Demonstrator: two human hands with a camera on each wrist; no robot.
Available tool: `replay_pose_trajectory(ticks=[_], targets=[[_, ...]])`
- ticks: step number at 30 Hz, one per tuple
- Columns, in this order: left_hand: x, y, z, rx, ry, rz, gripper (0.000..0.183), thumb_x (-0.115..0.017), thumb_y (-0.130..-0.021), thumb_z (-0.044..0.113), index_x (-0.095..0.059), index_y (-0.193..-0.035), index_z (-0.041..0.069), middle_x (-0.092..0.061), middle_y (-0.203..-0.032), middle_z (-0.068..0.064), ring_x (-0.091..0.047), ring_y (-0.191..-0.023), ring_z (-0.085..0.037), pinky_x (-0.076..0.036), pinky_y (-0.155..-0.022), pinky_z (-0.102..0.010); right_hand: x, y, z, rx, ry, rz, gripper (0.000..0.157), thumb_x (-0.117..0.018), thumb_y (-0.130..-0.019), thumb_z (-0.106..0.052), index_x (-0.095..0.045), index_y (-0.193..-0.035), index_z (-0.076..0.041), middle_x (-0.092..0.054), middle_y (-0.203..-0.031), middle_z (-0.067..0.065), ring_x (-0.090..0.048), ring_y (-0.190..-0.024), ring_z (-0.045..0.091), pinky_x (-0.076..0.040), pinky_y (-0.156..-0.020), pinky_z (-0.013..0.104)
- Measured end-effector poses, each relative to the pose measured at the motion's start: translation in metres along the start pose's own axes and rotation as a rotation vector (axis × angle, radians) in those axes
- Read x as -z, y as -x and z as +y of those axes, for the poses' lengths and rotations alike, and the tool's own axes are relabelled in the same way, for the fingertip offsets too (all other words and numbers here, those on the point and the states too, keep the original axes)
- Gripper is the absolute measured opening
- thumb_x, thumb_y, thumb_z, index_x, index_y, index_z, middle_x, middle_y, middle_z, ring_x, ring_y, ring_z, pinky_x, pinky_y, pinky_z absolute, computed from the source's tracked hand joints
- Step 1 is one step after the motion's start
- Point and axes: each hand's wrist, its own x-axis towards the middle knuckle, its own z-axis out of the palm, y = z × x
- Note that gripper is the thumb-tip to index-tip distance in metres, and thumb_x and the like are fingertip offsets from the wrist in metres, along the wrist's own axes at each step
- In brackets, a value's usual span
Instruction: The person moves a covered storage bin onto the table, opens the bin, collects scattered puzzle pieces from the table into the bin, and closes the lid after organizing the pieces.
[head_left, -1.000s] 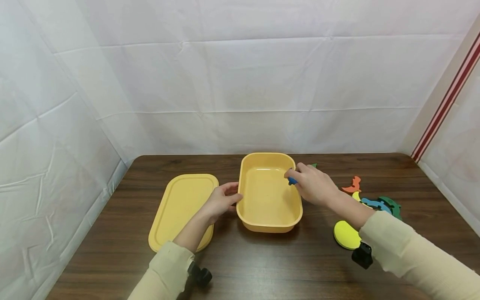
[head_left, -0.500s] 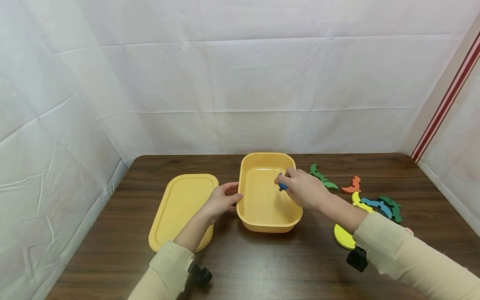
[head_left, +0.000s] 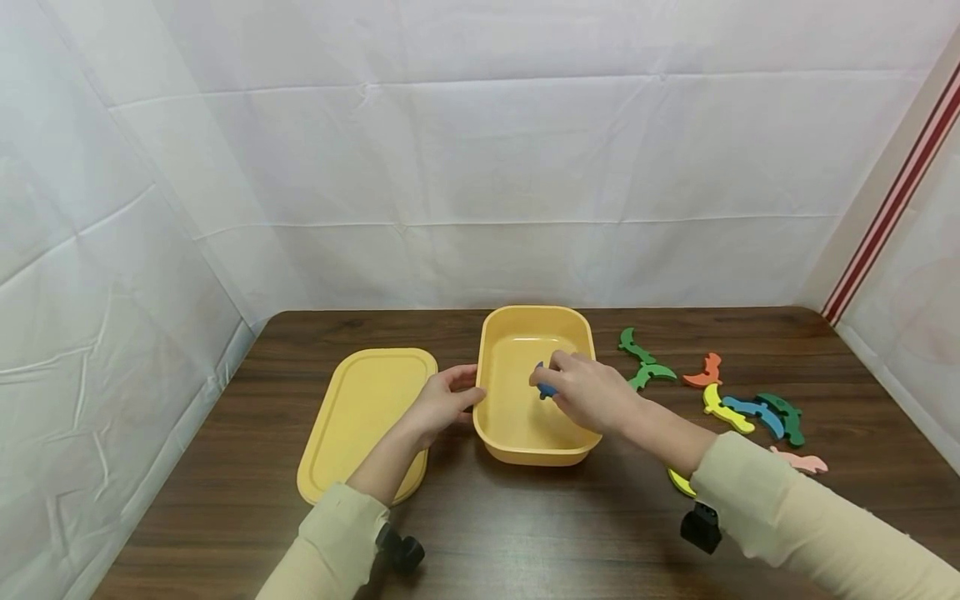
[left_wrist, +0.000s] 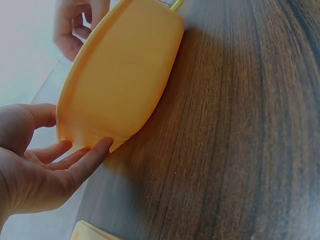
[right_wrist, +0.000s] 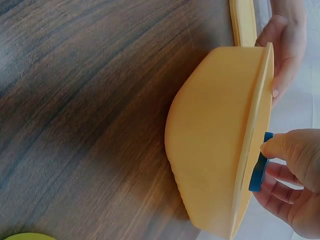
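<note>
Head view: your right hand (head_left: 594,392) pinches a blue piece (head_left: 547,389) over the yellow box (head_left: 537,456), near the far edge of the table (head_left: 540,533), while your left hand (head_left: 437,405) grips the box's left side between thumb and fingers

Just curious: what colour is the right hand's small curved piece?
Blue piece, clearest in right wrist view.

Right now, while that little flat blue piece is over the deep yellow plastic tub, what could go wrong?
The small flat blue piece could slip, since the bare right hand only pinches it. The deep yellow plastic tub might slide if bumped, because the bare left hand touches just one side.
</note>
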Motion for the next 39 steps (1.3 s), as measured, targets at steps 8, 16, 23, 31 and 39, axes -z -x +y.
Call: replay_pose_trajectory(ticks=[8,16,23,31,39], targets=[[0.0,0.0,0.001,0.009,-0.005,0.001,0.046,-0.054,-0.09,0.006,-0.042,-0.134,0.0,-0.05,-0.129,-0.021,-0.055,-0.11,-0.033,-0.055,-0.077,-0.039,-0.003,-0.003,-0.007,0.042,-0.043,-0.001,0.028,-0.069,-0.079,-0.004,-0.062,-0.102,-0.018,-0.054,-0.084,0.003,-0.05,-0.065,0.015,-0.041,-0.048,0.019],[-0.001,0.01,0.014,0.02,-0.017,-0.029,0.047,-0.052,-0.091,0.005,-0.039,-0.136,-0.004,-0.046,-0.132,-0.025,-0.052,-0.114,-0.037,-0.054,-0.081,-0.041,-0.006,-0.006,-0.014,0.085,-0.072,-0.007,0.029,-0.07,-0.077,-0.004,-0.061,-0.103,-0.017,-0.053,-0.084,0.003,-0.05,-0.066,0.015,-0.044,-0.054,0.02],[-0.001,0.002,0.004,0.035,-0.031,0.012,0.045,-0.055,-0.091,0.008,-0.044,-0.134,0.002,-0.051,-0.128,-0.019,-0.056,-0.109,-0.03,-0.055,-0.077,-0.037,-0.009,-0.009,-0.018,0.099,-0.082,-0.001,0.026,-0.069,-0.078,-0.006,-0.061,-0.101,-0.018,-0.053,-0.083,0.002,-0.051,-0.067,0.015,-0.044,-0.055,0.02],[0.0,-0.001,0.0,0.035,-0.035,0.02,0.045,-0.055,-0.091,0.008,-0.044,-0.134,0.004,-0.052,-0.128,-0.016,-0.057,-0.107,-0.027,-0.056,-0.076,-0.035,-0.011,-0.011,-0.024,0.089,-0.081,-0.046,0.026,-0.069,-0.079,-0.01,-0.062,-0.102,-0.02,-0.055,-0.085,0.002,-0.052,-0.066,0.014,-0.043,-0.052,0.018],[0.0,-0.003,-0.002,0.035,-0.028,0.02,0.045,-0.055,-0.091,0.008,-0.044,-0.134,0.004,-0.052,-0.128,-0.016,-0.057,-0.107,-0.028,-0.055,-0.078,-0.037,-0.012,-0.012,-0.026,0.079,-0.071,-0.053,0.025,-0.069,-0.081,-0.012,-0.063,-0.103,-0.02,-0.055,-0.086,0.001,-0.052,-0.066,0.013,-0.044,-0.053,0.019]])
